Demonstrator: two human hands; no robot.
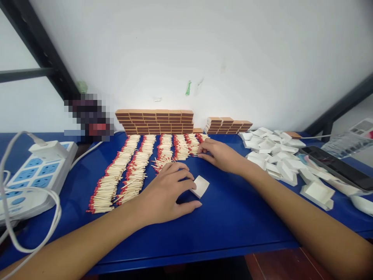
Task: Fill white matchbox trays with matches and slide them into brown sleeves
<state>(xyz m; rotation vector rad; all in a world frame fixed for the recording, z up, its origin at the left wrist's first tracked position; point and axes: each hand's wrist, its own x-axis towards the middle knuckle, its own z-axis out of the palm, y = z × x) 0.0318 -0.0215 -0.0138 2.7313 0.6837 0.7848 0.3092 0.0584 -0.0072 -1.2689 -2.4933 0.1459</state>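
Note:
Several rows of matches [132,175] with red heads and pale sticks lie on the blue table. My left hand [170,192] is open, its thumb apart from the fingers. Its index fingertip touches a small white matchbox tray [201,186], and its other fingers reach over the near end of a middle row. My right hand [217,154] is bent at the right end of the rows, its thumb and fingertips closed in on matches [192,144] there. How many matches are between those fingers is hidden.
Brown matchboxes [155,121] stand stacked by the wall, with a lower stack [229,125] to their right. White trays [274,151] are heaped on the right, near a black phone [339,165]. A power strip [37,175] with white cables lies left.

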